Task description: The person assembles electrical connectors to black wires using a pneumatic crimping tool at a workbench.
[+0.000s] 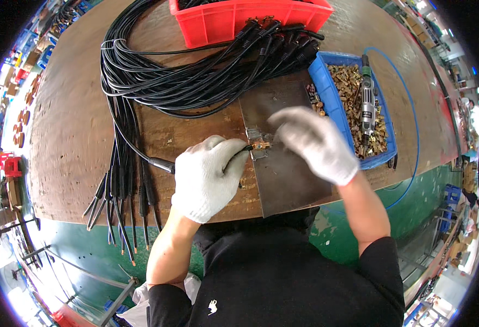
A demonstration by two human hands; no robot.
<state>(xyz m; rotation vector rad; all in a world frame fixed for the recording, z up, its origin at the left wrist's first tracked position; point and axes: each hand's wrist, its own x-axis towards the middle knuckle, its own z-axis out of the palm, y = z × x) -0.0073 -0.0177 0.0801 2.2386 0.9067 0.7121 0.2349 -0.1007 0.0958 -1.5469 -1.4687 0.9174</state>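
the black cable (162, 165) is at the near middle of the table (76, 136); as the head view shows it, it goes into the left hand (209, 175) from the left side, and what seems to be its other part comes out at the right, with a brass-coloured end piece (261, 145) over a small metal holder (259, 155) at the left edge of a dark plate (291, 191).

what could go wrong, in my opinion: if the left hand loosens or twists, the end piece may turn or slip off the holder, because it is small and only one hand supports it. the right fingers are near to it, so a careless touch could push it out of line. also, the cable seems to run back to the big cable bundle (168, 82) on the far left, and the weight of this bundle could pull it backwards. on the right, the silver power tool (367, 106) lies across the blue tray (333, 103), on the loose brass fittings (381, 128); a pull on its blue hose (412, 103) could spill some of them.

about the fingers: the left ones are closed around the cable, grasping it close to the end piece. the right hand (316, 144) is blurred, its fingers partly bent and apart from the holder; whether they grasp something small, i cannot tell.
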